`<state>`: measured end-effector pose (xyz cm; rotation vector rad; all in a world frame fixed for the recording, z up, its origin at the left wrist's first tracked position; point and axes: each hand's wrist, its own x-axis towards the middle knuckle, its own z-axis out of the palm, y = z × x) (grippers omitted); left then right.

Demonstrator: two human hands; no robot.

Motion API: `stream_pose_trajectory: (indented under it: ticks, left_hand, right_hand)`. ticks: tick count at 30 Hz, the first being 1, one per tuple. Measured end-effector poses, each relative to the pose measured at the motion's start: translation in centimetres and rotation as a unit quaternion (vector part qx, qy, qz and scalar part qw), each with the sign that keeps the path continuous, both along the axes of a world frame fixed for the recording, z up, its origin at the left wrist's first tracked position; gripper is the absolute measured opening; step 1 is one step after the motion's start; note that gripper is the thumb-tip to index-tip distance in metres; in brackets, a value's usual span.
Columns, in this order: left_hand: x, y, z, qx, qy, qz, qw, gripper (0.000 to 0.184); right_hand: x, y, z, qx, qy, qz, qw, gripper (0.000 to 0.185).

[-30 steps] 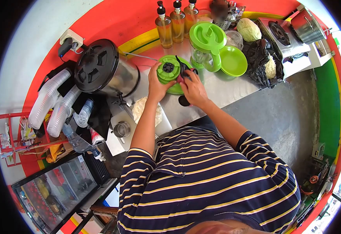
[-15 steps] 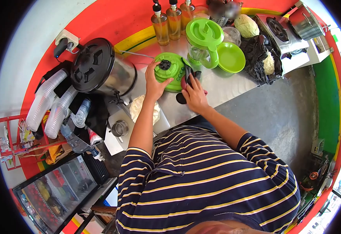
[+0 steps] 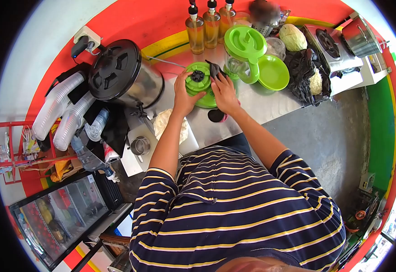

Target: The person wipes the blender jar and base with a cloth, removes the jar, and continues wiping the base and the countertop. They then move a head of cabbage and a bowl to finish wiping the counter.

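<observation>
A green blender base (image 3: pixel 197 85) with a black coupling on top stands on the metal table. My left hand (image 3: pixel 185 96) grips its left side, with the fingers at the far edge and the thumb across the near side. Pressed against the base's right side, my right hand (image 3: pixel 225 94) holds a dark cloth (image 3: pixel 215 70); part of it sticks up beyond the fingers, and the hand hides the rest. Just behind stands the blender jug (image 3: pixel 237 65) with its green lid (image 3: pixel 245 41). A dark round thing (image 3: pixel 215 115) with a reddish edge lies below my right wrist.
Green bowls (image 3: pixel 274 72), a black plastic bag (image 3: pixel 303 75), a cabbage (image 3: pixel 293 37) and a stove (image 3: pixel 327 45) line the right. Pump bottles (image 3: pixel 211 27) stand at the back. On the left are a steel drum with black lid (image 3: pixel 115 70), stacked plastic cups (image 3: pixel 57 106) and a metal cup (image 3: pixel 140 146).
My right hand has slid away from my body along the base's right side, carrying the cloth. My left hand keeps its hold on the base. The whole view has shifted slightly.
</observation>
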<state>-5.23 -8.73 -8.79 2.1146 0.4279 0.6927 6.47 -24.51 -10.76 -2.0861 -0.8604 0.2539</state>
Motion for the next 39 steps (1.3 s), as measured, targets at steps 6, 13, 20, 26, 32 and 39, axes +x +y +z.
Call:
stream_pose_trajectory:
  ticks: [6,13,20,26,32,39]
  left_hand:
    - [-0.2,-0.1,-0.3,0.000,-0.007,0.017,1.000,0.089]
    - [-0.2,0.1,-0.3,0.031,0.002,0.010,0.999,0.090]
    - [-0.2,0.0,-0.5,0.022,0.007,0.013,1.000,0.090]
    - [-0.1,0.3,-1.0,0.050,-0.003,0.013,0.999,0.091]
    - [-0.3,0.2,-0.5,0.029,0.001,0.008,1.000,0.092]
    - [-0.2,0.0,-0.6,0.006,0.015,0.014,1.000,0.093]
  right_hand:
    - [-3.8,-1.9,3.7,0.024,-0.159,0.064,0.985,0.033]
    - [0.8,1.0,3.1,0.048,-0.111,0.003,0.993,0.029]
    - [-1.4,-0.2,3.9,-0.017,-0.169,0.028,0.985,0.027]
    - [-3.7,-1.0,4.7,-0.014,-0.162,0.061,0.985,0.027]
    - [2.8,1.5,2.1,0.031,-0.017,-0.010,0.999,0.029]
    - [0.5,1.3,3.4,-0.030,-0.108,0.038,0.993,0.030]
